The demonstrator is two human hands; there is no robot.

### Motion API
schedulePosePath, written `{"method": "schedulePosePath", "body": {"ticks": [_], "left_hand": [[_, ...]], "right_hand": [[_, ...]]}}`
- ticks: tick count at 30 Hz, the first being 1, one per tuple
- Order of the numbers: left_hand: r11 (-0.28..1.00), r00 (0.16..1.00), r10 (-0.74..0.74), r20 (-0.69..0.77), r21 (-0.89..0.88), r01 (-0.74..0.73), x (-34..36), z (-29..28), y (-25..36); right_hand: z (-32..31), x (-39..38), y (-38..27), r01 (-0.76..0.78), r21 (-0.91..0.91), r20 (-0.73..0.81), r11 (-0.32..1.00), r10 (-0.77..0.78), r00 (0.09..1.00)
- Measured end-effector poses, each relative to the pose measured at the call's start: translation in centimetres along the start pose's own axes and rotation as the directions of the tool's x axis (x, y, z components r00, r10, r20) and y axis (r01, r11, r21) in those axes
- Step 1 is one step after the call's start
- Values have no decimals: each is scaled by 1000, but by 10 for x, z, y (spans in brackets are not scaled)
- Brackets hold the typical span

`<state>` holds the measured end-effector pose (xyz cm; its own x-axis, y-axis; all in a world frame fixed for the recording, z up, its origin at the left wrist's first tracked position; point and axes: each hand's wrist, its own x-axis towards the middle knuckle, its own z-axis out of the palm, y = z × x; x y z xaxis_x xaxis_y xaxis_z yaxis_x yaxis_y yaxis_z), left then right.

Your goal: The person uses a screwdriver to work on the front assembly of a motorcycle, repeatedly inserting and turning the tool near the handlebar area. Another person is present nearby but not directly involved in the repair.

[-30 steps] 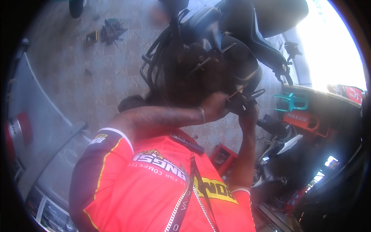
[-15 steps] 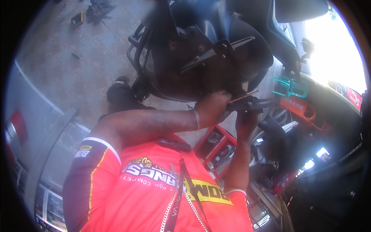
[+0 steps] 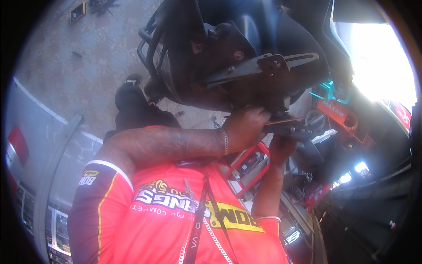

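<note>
Under the big black curved plastic fender (image 3: 246, 57), which serves as the landmark, the left hand (image 3: 246, 130) is curled with its fingers closed round the near end of a slim red-and-black bar-shaped part (image 3: 285, 125) that runs just below the fender's lower edge. Right of that and slightly lower, the right hand (image 3: 281, 147) reaches up from beneath and grips the same part from the underside; how tightly its fingers close cannot be told. A silver chain bracelet (image 3: 225, 141) sits on the left wrist. Across the fender's face lies a flat dark slotted metal bracket (image 3: 263, 66). Below the fender, behind the forearms, stands a red open metal toolbox (image 3: 244, 169). Right of the fender sit a teal plastic piece (image 3: 327, 92) and an orange box (image 3: 334, 110). Left of it spreads a pale concrete floor (image 3: 66, 75).
</note>
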<state>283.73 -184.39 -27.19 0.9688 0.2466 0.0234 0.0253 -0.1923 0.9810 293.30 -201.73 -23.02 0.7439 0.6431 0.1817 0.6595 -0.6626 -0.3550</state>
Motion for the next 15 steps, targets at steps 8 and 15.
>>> {"method": "schedulePosePath", "body": {"ticks": [8, 15], "left_hand": [[1000, 1000, 1, -27, -24, -2, -11, 7, 8], [1000, 997, 8, -74, -9, -9, -20, 8, 16]], "right_hand": [[-22, 1, -1, 66, 44, 175, 997, -73, 982], [-30, -3, -11, 51, -114, 142, 992, -34, 989]]}}
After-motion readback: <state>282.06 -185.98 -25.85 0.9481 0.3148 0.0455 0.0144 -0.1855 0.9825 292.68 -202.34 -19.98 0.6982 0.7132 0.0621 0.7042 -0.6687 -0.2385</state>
